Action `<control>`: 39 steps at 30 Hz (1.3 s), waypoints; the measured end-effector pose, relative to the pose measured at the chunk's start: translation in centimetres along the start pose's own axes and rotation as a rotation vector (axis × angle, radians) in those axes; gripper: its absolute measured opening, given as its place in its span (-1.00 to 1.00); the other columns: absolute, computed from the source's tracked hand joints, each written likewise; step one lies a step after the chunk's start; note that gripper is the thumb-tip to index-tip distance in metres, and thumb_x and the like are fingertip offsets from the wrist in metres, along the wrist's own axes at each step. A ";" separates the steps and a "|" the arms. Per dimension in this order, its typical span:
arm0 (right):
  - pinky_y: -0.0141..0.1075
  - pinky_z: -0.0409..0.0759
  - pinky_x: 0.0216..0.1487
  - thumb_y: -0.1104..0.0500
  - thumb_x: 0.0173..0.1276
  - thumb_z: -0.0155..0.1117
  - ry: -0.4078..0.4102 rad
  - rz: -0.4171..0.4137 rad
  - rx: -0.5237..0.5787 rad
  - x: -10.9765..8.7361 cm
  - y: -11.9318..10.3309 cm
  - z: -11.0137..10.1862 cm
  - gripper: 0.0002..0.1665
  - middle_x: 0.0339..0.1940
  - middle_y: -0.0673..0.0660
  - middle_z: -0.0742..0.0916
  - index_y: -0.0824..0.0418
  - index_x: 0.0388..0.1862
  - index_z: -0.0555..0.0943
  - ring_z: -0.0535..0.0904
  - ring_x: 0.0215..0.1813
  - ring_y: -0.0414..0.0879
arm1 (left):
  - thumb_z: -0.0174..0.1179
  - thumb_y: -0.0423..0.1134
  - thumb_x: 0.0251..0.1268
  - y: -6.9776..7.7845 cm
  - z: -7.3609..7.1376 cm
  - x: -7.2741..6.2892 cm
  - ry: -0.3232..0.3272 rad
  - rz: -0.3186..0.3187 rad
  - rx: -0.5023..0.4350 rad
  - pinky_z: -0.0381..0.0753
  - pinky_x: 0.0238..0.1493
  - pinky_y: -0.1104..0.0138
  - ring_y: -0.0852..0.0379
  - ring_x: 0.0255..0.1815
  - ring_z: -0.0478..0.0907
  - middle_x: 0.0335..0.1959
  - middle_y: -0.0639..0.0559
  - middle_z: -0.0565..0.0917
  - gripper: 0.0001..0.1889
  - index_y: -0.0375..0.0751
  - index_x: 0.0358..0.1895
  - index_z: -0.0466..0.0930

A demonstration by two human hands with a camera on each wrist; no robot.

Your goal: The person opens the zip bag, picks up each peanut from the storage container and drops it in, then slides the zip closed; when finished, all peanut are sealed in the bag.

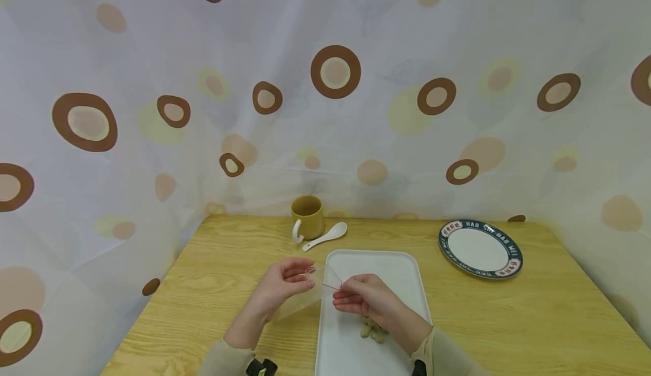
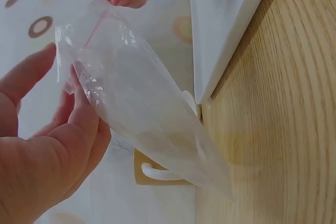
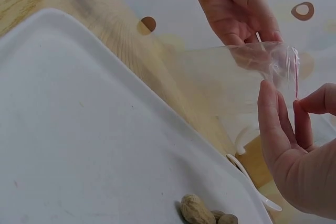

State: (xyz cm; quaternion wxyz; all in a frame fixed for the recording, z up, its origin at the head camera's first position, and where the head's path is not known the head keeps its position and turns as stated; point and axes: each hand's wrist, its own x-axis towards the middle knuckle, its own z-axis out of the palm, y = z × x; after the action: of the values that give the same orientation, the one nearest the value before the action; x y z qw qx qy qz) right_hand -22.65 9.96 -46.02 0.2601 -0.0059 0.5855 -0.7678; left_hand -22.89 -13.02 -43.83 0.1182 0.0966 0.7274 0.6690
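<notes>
Plastic bag (image 2: 136,87), clear, thin and crinkled, pinched by fingers (image 3: 321,99).

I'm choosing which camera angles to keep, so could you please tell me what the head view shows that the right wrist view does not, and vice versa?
Only the head view shows the dark-rimmed plate. Only the right wrist view shows the near-left corner of the white tray. Both show the left hand and right hand at the clear bag, peanuts, the spoon and at least part of the mug.
</notes>
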 end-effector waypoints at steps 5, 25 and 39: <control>-0.29 0.72 -0.19 0.33 0.36 0.09 -0.007 -0.003 -0.003 0.1 -0.1 0.0 -0.88 -0.47 0.09 0.74 0.28 -0.37 0.56 0.74 -0.36 -0.15 | 0.29 -0.50 0.22 -0.1 0.1 0.1 -0.001 0.022 0.012 0.60 -0.09 0.46 0.25 -0.16 0.59 0.19 -0.47 0.54 -0.49 -0.54 0.25 0.42; -0.26 0.72 -0.12 0.29 0.45 0.11 -0.050 -0.058 -0.039 0.0 -0.3 0.0 -0.82 -0.37 0.08 0.73 0.41 -0.10 0.52 0.73 -0.29 -0.16 | 0.39 -0.32 0.19 0.1 0.9 -0.1 0.105 0.130 0.193 0.42 0.32 -0.06 -0.13 0.22 0.56 0.03 -0.23 0.71 -0.53 -0.23 0.18 0.54; -0.12 0.73 -0.15 0.33 0.35 0.27 0.041 -0.231 -0.189 0.4 0.0 0.6 -0.47 0.12 0.32 0.57 0.38 0.26 0.37 0.68 -0.07 0.00 | 0.35 -0.32 0.23 -0.4 1.0 -0.3 -0.005 0.102 0.108 0.64 0.09 0.08 -0.19 0.12 0.61 0.14 -0.35 0.61 -0.44 -0.23 0.30 0.43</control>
State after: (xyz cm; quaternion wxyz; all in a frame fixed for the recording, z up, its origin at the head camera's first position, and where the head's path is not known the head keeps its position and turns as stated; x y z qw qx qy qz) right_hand -22.76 9.22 -45.95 0.1562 -0.0820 0.6560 -0.7339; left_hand -22.26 -12.16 -44.28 0.0804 0.1415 0.7563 0.6337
